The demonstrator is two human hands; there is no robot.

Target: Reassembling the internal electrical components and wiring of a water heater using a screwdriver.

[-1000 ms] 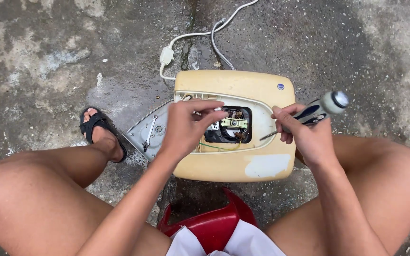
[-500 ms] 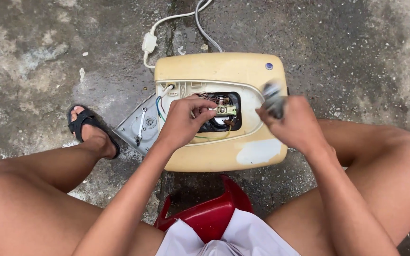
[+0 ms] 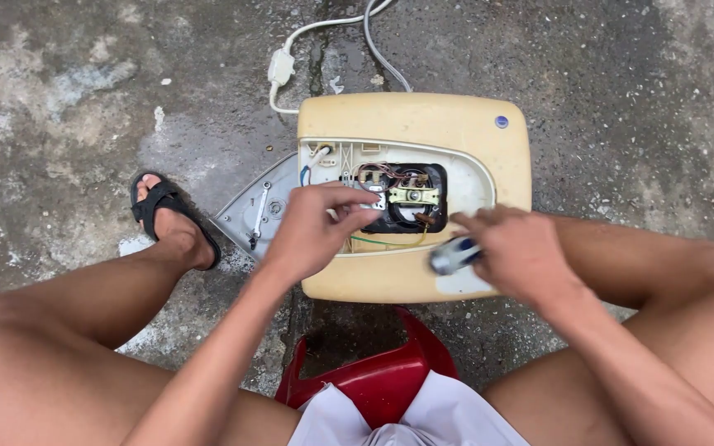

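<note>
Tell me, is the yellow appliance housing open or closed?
Open. The yellow housing shows an uncovered opening with wires and a dark part exposed. A grey cover plate lies beside it.

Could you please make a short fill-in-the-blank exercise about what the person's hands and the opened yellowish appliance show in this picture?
1. The left hand reaches into the opened housing of the ____ appliance.
2. The right hand holds a blurred ____.
3. A white ____ runs away from the appliance over the concrete floor.
4. The person sits on a ____ stool.

Missing words: yellowish; screwdriver; cable; red
</note>
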